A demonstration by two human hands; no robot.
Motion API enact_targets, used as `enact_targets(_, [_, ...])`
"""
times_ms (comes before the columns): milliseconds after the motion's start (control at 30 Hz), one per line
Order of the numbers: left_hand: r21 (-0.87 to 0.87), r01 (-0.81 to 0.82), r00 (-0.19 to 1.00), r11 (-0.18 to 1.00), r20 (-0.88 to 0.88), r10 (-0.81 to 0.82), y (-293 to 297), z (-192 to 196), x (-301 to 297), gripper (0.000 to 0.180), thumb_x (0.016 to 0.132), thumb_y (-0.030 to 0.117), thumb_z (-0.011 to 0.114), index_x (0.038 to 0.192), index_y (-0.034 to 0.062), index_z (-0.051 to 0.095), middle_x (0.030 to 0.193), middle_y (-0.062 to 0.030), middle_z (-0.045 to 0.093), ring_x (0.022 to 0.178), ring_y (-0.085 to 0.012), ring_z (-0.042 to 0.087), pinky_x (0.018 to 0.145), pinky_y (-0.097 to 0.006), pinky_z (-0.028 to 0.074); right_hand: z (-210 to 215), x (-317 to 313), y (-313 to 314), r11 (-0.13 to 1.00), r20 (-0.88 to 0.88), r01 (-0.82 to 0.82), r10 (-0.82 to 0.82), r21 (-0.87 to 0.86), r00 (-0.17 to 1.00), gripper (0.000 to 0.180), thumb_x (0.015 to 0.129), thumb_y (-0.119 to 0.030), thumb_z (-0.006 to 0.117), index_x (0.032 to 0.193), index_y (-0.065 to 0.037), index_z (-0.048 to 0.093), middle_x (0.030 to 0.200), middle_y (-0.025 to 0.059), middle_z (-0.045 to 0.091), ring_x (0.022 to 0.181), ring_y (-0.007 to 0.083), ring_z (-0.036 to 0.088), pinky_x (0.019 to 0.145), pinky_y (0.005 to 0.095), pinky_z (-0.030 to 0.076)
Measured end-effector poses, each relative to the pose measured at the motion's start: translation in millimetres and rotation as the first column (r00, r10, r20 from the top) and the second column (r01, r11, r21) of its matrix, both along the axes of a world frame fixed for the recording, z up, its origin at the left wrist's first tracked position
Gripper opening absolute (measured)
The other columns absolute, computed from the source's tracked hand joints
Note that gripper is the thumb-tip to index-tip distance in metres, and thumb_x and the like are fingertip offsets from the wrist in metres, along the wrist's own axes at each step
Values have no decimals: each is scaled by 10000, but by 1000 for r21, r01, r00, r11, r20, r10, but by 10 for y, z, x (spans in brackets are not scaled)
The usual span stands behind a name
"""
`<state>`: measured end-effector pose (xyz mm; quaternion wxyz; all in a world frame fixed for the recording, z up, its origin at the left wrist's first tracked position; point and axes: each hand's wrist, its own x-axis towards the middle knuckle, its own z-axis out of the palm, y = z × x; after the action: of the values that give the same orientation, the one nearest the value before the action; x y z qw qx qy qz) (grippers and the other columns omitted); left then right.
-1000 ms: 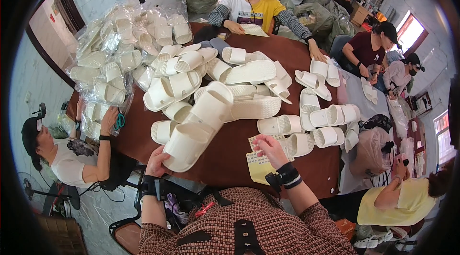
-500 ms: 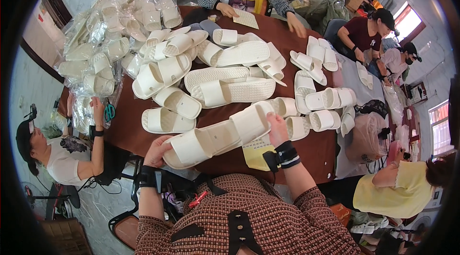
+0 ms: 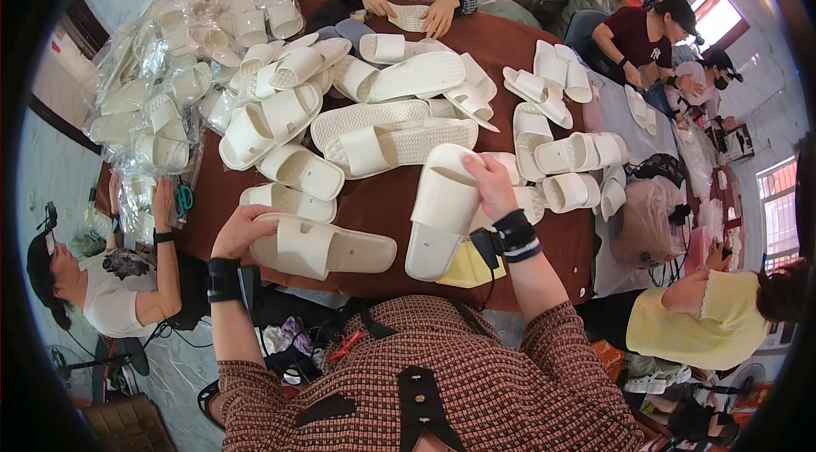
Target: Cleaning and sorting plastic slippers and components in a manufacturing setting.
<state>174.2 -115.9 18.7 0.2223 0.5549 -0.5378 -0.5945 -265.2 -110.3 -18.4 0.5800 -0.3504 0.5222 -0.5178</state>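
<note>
Two white slide slippers are held apart above the front edge of the table. My left hand (image 3: pixel 241 234) grips one slipper (image 3: pixel 355 251) by its open-toe end, and it lies nearly level, pointing right. In my right hand (image 3: pixel 493 186) the other slipper (image 3: pixel 445 210) is pinched at its upper end and hangs tilted with its sole end toward me. Behind it, a yellow sheet (image 3: pixel 473 268) lies partly hidden at the table edge. Just beyond my left hand, another white slipper (image 3: pixel 293 199) rests on the table.
Loose white slippers (image 3: pixel 399 146) cover the middle of the brown-covered table (image 3: pixel 374 206), with more pairs at right (image 3: pixel 565 155). Plastic-bagged slippers (image 3: pixel 161 70) pile up at left, near teal scissors (image 3: pixel 184 198). Co-workers sit left, opposite and right; the one opposite holds a white textured piece (image 3: pixel 409 17).
The two slippers, earlier overlapping between my hands, are now separated, one in each hand. My right hand has turned its slipper upright. The person opposite now has both hands at the white piece.
</note>
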Motion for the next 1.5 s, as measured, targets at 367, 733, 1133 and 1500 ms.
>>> enact_targets(367, [-824, 218, 925, 523, 345, 157, -409, -227, -899, 267, 746, 140, 685, 978, 32, 611, 984, -141, 617, 931, -330, 557, 833, -393, 445, -252, 367, 50, 985, -339, -31, -29, -171, 940, 155, 823, -78, 601, 947, 15, 608, 820, 36, 624, 746, 96, 568, 687, 242, 470])
enact_targets(733, [-662, 652, 753, 370, 623, -211, 614, -902, -1024, 266, 773, 176, 643, 1018, 91, 580, 1105, -98, 552, 981, -281, 527, 827, -393, 424, -985, 590, 759, 914, -609, -406, 312, -19, 730, 141, 774, -45, 590, 912, -19, 595, 772, 105, 607, 715, 218, 593, 676, 314, 484])
enact_targets(1133, [-567, 741, 666, 360, 690, -283, 810, -1076, -1055, 322, 768, 255, 646, 1080, 183, 609, 1282, -85, 453, 1173, -275, 415, 950, -429, 354, -1091, 812, 872, 874, -866, -476, 160, -98, 473, 186, 767, -38, 577, 949, -54, 540, 941, 154, 529, 895, 356, 544, 774, 424, 459])
enact_targets(1500, [-525, 816, 578, 241, 732, -361, 751, -1121, -1462, 507, 735, 298, 684, 1210, 221, 521, 1139, -64, 498, 1040, -250, 474, 891, -411, 369, -1233, 845, 854, 898, -887, -428, 109, -106, 449, 101, 787, -85, 589, 876, -56, 551, 916, 156, 531, 865, 354, 549, 745, 430, 455])
